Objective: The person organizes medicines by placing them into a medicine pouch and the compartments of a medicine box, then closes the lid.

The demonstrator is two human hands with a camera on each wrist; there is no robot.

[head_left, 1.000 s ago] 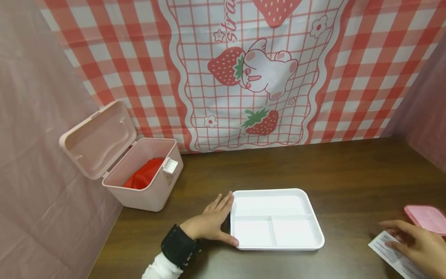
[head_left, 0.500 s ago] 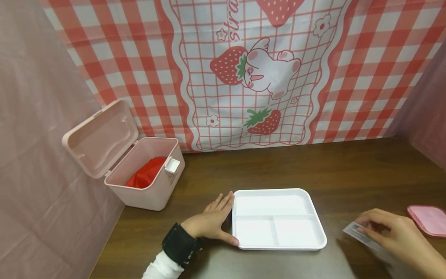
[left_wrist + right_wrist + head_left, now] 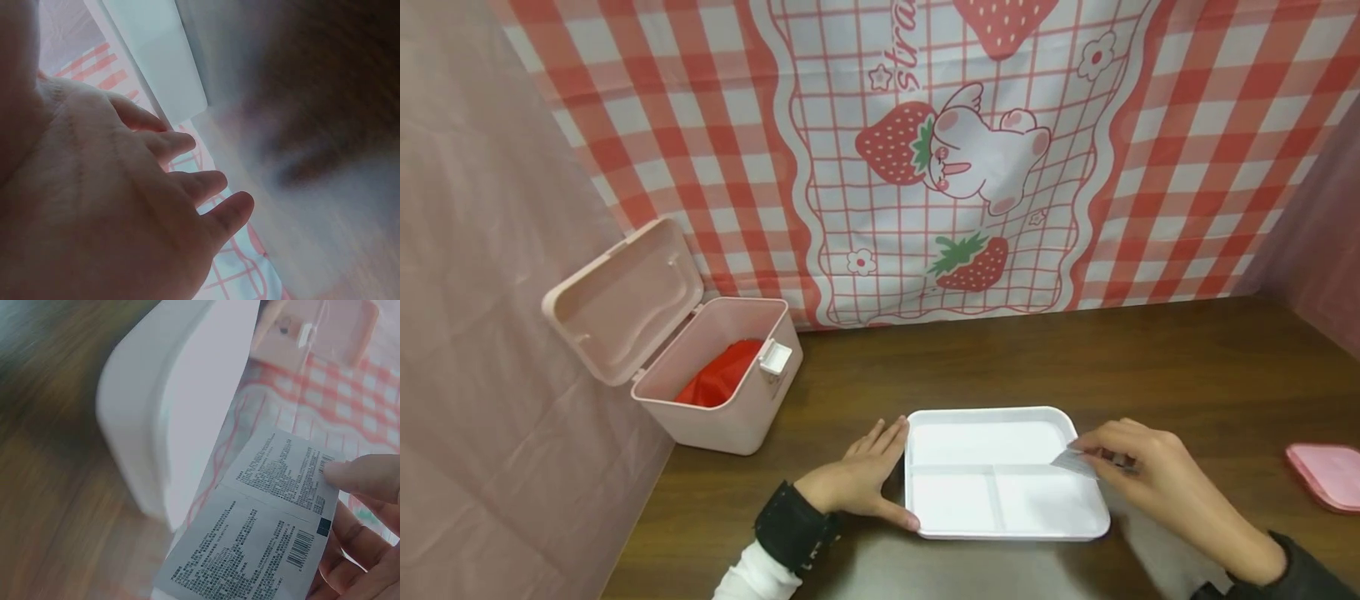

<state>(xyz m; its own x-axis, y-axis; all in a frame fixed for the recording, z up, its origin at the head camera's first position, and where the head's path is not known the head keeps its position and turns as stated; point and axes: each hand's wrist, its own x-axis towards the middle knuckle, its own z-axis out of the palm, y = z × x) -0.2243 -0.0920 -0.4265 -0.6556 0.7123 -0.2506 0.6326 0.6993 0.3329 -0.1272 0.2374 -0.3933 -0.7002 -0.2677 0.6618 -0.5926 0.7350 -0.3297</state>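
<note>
White and rectangular, the three-compartment plastic tray (image 3: 1000,475) lay flat on the dark brown wooden bench (image 3: 1150,367), and both hands worked at its edges. At the tray's left edge the left hand (image 3: 857,479) rested with straight, relaxed fingers lying along the rim and its thumb against the near left corner; it held nothing, and a black wrist strap (image 3: 790,529) over a white sleeve showed behind it. At the tray's right edge the right hand (image 3: 1138,475) pinched a flat silvery sachet pair printed with small text and barcodes (image 3: 275,519) between thumb and fingertips, its leading corner (image 3: 1073,461) poised over the tray's right rim, above the divider. Well right of the tray, a pink flat lid (image 3: 1326,475) lay on the bench. Beyond the tray's far left corner stood a pink plastic storage box (image 3: 730,400), its hinged lid (image 3: 621,300) thrown open, something red (image 3: 718,379) inside. Farther back than the tray hung a red-and-white checked strawberry cloth (image 3: 955,158).
</note>
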